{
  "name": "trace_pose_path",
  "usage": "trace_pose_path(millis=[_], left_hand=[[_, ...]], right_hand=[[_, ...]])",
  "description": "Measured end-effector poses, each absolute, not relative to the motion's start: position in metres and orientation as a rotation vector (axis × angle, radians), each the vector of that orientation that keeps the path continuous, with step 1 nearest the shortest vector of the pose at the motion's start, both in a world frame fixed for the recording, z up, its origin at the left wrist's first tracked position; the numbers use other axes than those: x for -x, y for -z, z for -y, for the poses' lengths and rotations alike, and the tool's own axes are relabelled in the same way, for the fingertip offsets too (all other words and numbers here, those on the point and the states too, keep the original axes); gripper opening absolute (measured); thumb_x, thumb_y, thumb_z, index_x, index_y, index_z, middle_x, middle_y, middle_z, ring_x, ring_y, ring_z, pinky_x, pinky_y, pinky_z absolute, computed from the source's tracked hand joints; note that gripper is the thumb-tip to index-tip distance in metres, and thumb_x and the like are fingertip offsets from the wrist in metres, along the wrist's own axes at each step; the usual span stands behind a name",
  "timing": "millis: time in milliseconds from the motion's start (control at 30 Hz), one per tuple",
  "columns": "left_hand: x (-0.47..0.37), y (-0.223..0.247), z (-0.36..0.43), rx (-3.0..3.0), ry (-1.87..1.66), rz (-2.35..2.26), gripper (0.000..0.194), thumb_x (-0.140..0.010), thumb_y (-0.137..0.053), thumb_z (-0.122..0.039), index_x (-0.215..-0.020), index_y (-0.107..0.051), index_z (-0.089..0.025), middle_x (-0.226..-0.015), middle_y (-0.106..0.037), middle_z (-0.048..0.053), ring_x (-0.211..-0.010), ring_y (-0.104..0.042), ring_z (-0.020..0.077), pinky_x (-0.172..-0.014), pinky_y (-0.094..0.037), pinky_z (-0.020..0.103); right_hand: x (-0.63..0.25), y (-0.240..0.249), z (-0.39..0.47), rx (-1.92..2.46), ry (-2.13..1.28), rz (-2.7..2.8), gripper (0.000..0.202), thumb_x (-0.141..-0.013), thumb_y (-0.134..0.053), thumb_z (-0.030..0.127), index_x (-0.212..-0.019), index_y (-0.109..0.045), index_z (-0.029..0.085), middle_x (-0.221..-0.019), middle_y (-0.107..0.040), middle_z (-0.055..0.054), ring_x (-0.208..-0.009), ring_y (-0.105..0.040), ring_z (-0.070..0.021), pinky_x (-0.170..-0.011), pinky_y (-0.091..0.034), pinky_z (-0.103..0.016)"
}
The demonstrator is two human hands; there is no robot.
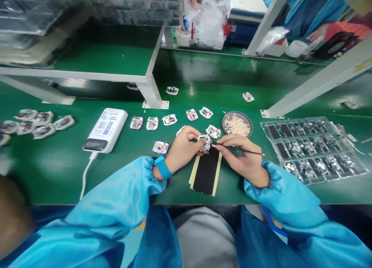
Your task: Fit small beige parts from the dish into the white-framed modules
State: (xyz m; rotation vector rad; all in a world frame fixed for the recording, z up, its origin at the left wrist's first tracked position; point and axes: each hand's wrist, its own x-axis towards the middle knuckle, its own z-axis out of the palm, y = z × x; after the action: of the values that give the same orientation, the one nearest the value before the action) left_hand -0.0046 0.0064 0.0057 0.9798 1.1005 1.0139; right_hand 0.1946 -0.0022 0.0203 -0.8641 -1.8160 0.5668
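Between the fingers of my left hand [186, 146] is a small white watch case [205, 142], its open inside facing up. My right hand [242, 155] grips thin black tweezers [236, 148], with the tip against the right side of the case. What the tip touches is too small to make out. Below the case lies a black adhesive sheet [207, 173] with yellow edges. Close by are another watch case [213, 131] beyond my hands and one with a dark rim [161, 147] to the left of my left wrist.
A round dish [237, 124] holds small beige pieces. On the right, a clear plastic tray [312, 148] carries small parts. A white power bank [106, 130] with a cable and several watch cases [43, 122] lie left. Shelf legs [151, 91] stand behind. Other people are across the bench and at left.
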Motion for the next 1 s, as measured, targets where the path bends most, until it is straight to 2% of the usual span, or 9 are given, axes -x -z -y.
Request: trace_pose_path(millis=[367,500,667,767,833,900,1000], left_hand=[[0.006,-0.012,-0.004,-1.086,-1.073,-1.147,0.036,-0.080,-0.080,-0.038,-0.094,-0.054,-0.017,-0.086,-0.070,0.003,-0.060,-0.073,0.0171,-0.050,-0.059,0.023],[0.008,-0.011,-0.006,-1.083,-1.076,-1.137,0.038,-0.078,-0.081,-0.041,-0.093,-0.057,-0.016,-0.084,-0.072,0.004,-0.060,-0.072,0.0175,-0.048,-0.058,0.024],[0.014,-0.012,-0.011,-1.043,-1.058,-1.106,0.043,-0.075,-0.083,-0.044,-0.095,-0.058,-0.015,-0.076,-0.071,0.003,-0.056,-0.070,0.0176,-0.042,-0.053,0.022],[0.018,-0.015,-0.013,-1.079,-1.058,-1.140,0.041,-0.077,-0.082,-0.044,-0.098,-0.061,-0.016,-0.075,-0.069,0.000,-0.053,-0.065,0.0131,-0.042,-0.050,0.020],[0.020,-0.018,-0.013,-1.140,-1.061,-1.177,0.037,-0.079,-0.081,-0.043,-0.100,-0.065,-0.017,-0.074,-0.068,-0.001,-0.050,-0.058,0.0094,-0.042,-0.047,0.019],[0.021,-0.022,-0.012,-1.193,-1.047,-1.194,0.034,-0.081,-0.080,-0.043,-0.102,-0.069,-0.018,-0.076,-0.069,0.000,-0.051,-0.053,0.0083,-0.042,-0.043,0.018],[0.021,-0.028,-0.008,-1.236,-1.001,-1.205,0.032,-0.082,-0.078,-0.044,-0.101,-0.073,-0.019,-0.076,-0.070,0.002,-0.050,-0.050,0.0083,-0.040,-0.037,0.018]], right_hand=[[-0.199,-0.016,-0.003,0.997,-0.691,1.732,0.018,-0.083,-0.079,0.021,-0.092,-0.064,0.024,-0.087,-0.073,-0.003,-0.081,-0.071,-0.0191,-0.078,-0.059,-0.037],[-0.199,-0.018,-0.009,0.958,-1.026,1.547,0.021,-0.084,-0.080,0.031,-0.088,-0.061,0.021,-0.087,-0.075,-0.005,-0.078,-0.074,-0.0184,-0.072,-0.063,-0.034],[-0.208,-0.022,-0.014,0.854,-1.442,1.502,0.033,-0.080,-0.083,0.040,-0.083,-0.059,0.018,-0.088,-0.077,-0.008,-0.076,-0.077,-0.0198,-0.072,-0.066,-0.036],[-0.222,-0.026,-0.012,0.898,-1.530,1.528,0.035,-0.086,-0.074,0.049,-0.086,-0.057,0.018,-0.082,-0.076,-0.008,-0.070,-0.076,-0.0203,-0.064,-0.065,-0.034],[-0.241,-0.033,-0.013,0.923,-1.474,1.486,0.040,-0.095,-0.059,0.057,-0.082,-0.053,0.020,-0.074,-0.073,-0.006,-0.063,-0.073,-0.0197,-0.059,-0.063,-0.035],[-0.271,-0.045,-0.020,1.020,-1.280,1.423,0.046,-0.099,-0.046,0.061,-0.077,-0.050,0.021,-0.066,-0.068,-0.002,-0.053,-0.067,-0.0174,-0.053,-0.058,-0.033],[-0.335,-0.064,-0.038,1.434,-0.752,1.436,0.044,-0.098,-0.049,0.060,-0.083,-0.060,0.020,-0.061,-0.062,0.001,-0.046,-0.056,-0.0140,-0.050,-0.049,-0.028]])
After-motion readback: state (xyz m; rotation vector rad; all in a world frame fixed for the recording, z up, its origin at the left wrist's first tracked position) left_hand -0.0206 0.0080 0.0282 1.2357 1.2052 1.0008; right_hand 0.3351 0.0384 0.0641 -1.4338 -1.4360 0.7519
